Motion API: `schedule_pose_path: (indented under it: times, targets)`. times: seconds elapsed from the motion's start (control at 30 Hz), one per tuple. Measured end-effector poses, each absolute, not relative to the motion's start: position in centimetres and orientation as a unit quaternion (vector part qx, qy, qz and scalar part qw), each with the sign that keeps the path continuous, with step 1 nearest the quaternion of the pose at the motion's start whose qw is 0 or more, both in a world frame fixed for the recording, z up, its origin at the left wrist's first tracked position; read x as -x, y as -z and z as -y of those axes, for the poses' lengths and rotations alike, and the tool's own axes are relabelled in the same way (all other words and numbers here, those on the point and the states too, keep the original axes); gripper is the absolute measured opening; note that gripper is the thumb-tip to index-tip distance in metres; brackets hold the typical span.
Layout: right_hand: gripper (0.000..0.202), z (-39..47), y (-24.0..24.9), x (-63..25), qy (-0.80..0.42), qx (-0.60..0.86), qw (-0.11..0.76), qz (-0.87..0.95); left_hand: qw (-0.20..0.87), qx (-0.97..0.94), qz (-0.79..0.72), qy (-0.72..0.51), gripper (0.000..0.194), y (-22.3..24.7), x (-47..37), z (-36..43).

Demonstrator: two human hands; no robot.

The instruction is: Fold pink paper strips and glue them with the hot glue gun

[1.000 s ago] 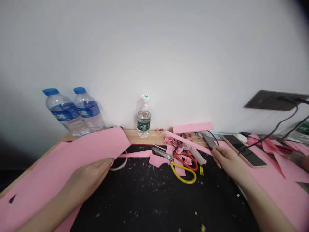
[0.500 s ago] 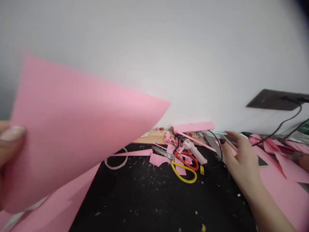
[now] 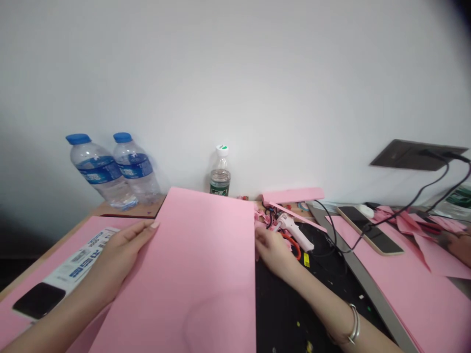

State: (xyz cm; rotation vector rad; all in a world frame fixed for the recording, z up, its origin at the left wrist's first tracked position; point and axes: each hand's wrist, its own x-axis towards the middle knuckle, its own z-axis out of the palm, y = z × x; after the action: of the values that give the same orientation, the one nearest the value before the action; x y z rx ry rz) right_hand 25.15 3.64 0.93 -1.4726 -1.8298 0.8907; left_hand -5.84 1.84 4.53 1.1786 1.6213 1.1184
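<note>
A plain white wall [image 3: 235,73] backs a wooden desk [image 3: 110,210] whose middle is covered by a black mat [image 3: 294,314] speckled with paper scraps. A large pink sheet [image 3: 195,274] lies flat across the mat in front of the person, its far edge reaching almost to the wall. The left hand [image 3: 117,255] rests on the sheet's left edge, fingers stretched out flat and nearly straight, pressing rather than gripping. The right hand [image 3: 270,247] sits at the sheet's right edge with fingers loosely curled; whether it pinches the edge or only touches it cannot be told. A silver bracelet [image 3: 353,323] circles the right wrist.

Just beyond the right hand lie a pale pink glue gun [image 3: 294,230] and the red handles of scissors [image 3: 294,243], amid small pink cuttings. 2 blue-capped water bottles [image 3: 110,169] stand at the left by the wall, and 1 small green-labelled bottle [image 3: 220,171] stands behind the sheet's far edge. To the left of the left hand, a printed strip [image 3: 79,260] and a dark phone [image 3: 39,300] lie on more pink paper. On the right, another phone [image 3: 370,229] with a black cable [image 3: 423,193] rests on further pink sheets [image 3: 415,284].
</note>
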Motion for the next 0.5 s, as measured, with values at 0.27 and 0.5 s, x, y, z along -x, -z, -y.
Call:
schedule_pose_path:
  times: [0.27,0.5]
  targets:
    - [0.026,-3.8,-4.6,-28.2,-0.42,0.547,0.447,0.57,0.38,-0.462,-0.708,-0.375,0.05,-2.8,7.2,-0.4]
    - [0.026,-5.1,-7.2,-30.1,-0.499,0.51,0.491,0.5,0.394,-0.392,-0.744,-0.371,0.049,-4.8,4.8,-0.3]
